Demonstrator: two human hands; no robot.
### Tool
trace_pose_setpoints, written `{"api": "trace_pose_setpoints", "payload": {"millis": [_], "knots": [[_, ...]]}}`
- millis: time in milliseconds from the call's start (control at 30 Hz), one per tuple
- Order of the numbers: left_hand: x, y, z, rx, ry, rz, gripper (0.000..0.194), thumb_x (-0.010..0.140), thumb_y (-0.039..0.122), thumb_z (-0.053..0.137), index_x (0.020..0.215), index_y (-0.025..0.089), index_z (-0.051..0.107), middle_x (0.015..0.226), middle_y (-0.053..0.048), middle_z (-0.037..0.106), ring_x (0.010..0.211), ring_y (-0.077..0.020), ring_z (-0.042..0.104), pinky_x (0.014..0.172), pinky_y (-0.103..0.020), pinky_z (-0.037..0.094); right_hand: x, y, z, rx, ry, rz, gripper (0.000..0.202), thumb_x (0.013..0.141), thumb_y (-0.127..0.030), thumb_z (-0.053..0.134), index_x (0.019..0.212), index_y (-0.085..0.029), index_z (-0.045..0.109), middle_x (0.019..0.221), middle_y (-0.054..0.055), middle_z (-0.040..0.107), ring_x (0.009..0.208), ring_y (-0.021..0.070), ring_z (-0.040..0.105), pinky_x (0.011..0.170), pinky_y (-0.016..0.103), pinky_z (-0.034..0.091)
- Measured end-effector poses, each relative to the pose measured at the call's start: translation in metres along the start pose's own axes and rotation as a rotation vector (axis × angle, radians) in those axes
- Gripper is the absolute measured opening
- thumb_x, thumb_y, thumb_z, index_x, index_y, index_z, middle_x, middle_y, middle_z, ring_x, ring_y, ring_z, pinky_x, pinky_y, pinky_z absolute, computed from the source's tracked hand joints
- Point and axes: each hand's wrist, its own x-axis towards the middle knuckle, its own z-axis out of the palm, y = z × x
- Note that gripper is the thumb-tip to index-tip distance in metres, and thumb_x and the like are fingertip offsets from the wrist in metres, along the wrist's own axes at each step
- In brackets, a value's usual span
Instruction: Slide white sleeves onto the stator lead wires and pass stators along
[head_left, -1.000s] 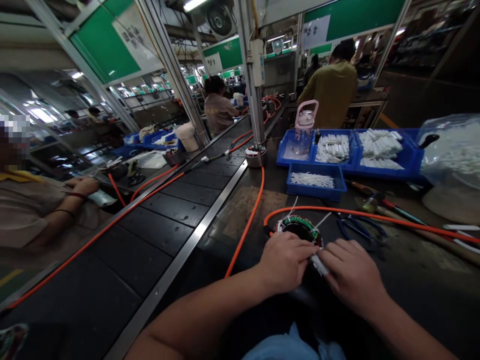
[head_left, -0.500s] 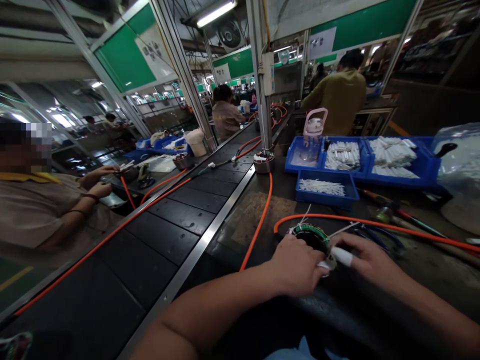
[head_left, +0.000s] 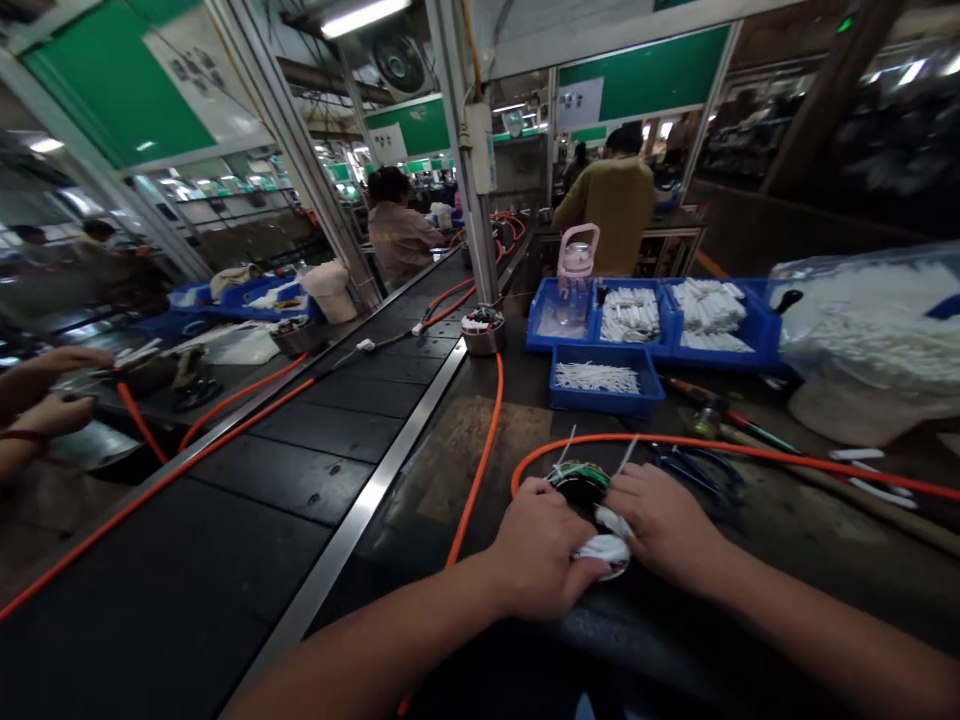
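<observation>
A round motor part point(head_left: 583, 478) with a green inner rim and white ties standing up from it rests on the dark bench in front of me. My left hand point(head_left: 541, 548) is closed around its left side, the thumb against white material at the near edge. On the right side, my right hand point(head_left: 660, 518) has its fingers bent onto the rim, with a white covering showing at a fingertip. An orange cable point(head_left: 645, 437) arcs behind the part. The inside of the ring is partly hidden by my hands.
Blue bins point(head_left: 652, 325) of white pieces and a small blue tray point(head_left: 606, 378) of white ties stand behind. Pliers point(head_left: 697, 470) lie to the right. Another wound part point(head_left: 483, 330) sits by the conveyor point(head_left: 300, 470). A co-worker's hands point(head_left: 56, 400) are at far left.
The view has turned right, so the scene sits further left. My right hand has closed in on the part's right side, where its fingers were further apart before.
</observation>
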Motion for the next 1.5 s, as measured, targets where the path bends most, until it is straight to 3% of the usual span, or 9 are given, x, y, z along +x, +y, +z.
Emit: {"api": "trace_pose_setpoints", "payload": {"millis": [267,433,600,900,1033,1133,1200,1367,1500], "knots": [[0.005,0.029,0.010,0.028,0.049,-0.207,0.018,0.079,0.033,0.054,0.083,0.017,0.060,0.075,-0.005,0.063,0.073,-0.0208,0.054,0.079,-0.042,0.038,0.025,0.018,-0.012,-0.057,-0.136,-0.217,0.015,0.079,-0.015,0.051,0.066,-0.017,0.058,0.067,0.003,0.056,0.069,0.0159,0.045,0.063,0.029,0.027],[-0.009,0.006,-0.014,0.079,-0.024,0.045,0.044,0.082,0.025,0.053,0.125,0.021,0.043,0.116,-0.007,0.058,0.108,-0.0208,0.049,0.096,-0.039,0.034,0.008,0.018,-0.003,0.222,0.024,-0.009,0.016,0.081,-0.013,0.048,0.072,-0.017,0.061,0.077,0.003,0.053,0.073,0.0139,0.047,0.064,0.024,0.033],[-0.008,-0.019,-0.015,0.093,-0.015,0.101,0.012,0.084,0.028,0.052,0.092,0.023,0.060,0.091,-0.001,0.064,0.104,-0.0187,0.050,0.103,-0.042,0.024,0.003,0.026,0.009,0.451,0.142,0.042,0.020,0.086,-0.018,0.045,0.077,-0.016,0.063,0.078,0.003,0.049,0.073,0.0143,0.046,0.065,0.025,0.036],[0.016,0.011,-0.005,0.030,-0.078,-0.007,0.011,0.080,0.027,0.056,0.073,0.018,0.056,0.079,-0.002,0.058,0.084,-0.0192,0.049,0.090,-0.042,0.036,0.001,0.053,0.000,0.570,0.096,-0.012,0.023,0.087,-0.027,0.047,0.093,-0.019,0.067,0.081,0.003,0.056,0.076,0.0144,0.052,0.070,0.026,0.041],[0.013,0.012,-0.002,-0.007,-0.027,-0.022,0.013,0.081,0.022,0.052,0.069,0.018,0.054,0.076,-0.002,0.056,0.081,-0.0195,0.047,0.089,-0.043,0.037,-0.036,0.112,-0.028,0.358,0.391,0.470,0.029,0.076,-0.026,0.058,0.105,-0.021,0.062,0.095,0.003,0.060,0.084,0.0170,0.055,0.077,0.029,0.043],[0.013,0.013,0.001,-0.033,0.013,-0.024,0.013,0.081,0.019,0.049,0.068,0.018,0.053,0.074,-0.003,0.054,0.080,-0.0195,0.046,0.090,-0.046,0.036,-0.073,0.178,-0.064,0.106,0.660,0.857,0.044,0.080,-0.019,0.044,0.122,-0.008,0.046,0.112,0.018,0.050,0.097,0.0261,0.049,0.082,0.042,0.038],[0.013,0.013,0.003,-0.040,0.028,-0.019,0.014,0.081,0.019,0.048,0.068,0.018,0.052,0.073,-0.003,0.054,0.079,-0.0197,0.046,0.090,-0.046,0.036,-0.093,0.213,-0.084,-0.225,0.682,1.115,0.049,0.077,-0.017,0.049,0.125,-0.008,0.042,0.117,0.020,0.046,0.102,0.0280,0.045,0.080,0.039,0.036],[0.012,0.011,0.005,-0.047,0.029,-0.008,0.015,0.082,0.018,0.045,0.068,0.018,0.052,0.073,-0.004,0.053,0.080,-0.0199,0.045,0.088,-0.046,0.037,-0.115,0.247,-0.098,-0.305,0.564,1.098,0.024,0.078,-0.009,0.046,0.098,-0.010,0.060,0.103,0.016,0.054,0.093,0.0238,0.047,0.072,0.033,0.033],[0.011,0.009,0.006,-0.040,0.017,-0.009,0.014,0.083,0.020,0.046,0.070,0.018,0.053,0.074,-0.003,0.052,0.080,-0.0197,0.045,0.089,-0.046,0.036,-0.121,0.249,-0.096,-0.243,0.627,1.049,0.024,0.072,-0.005,0.048,0.091,-0.011,0.063,0.098,0.014,0.055,0.091,0.0222,0.047,0.073,0.032,0.034]]}}
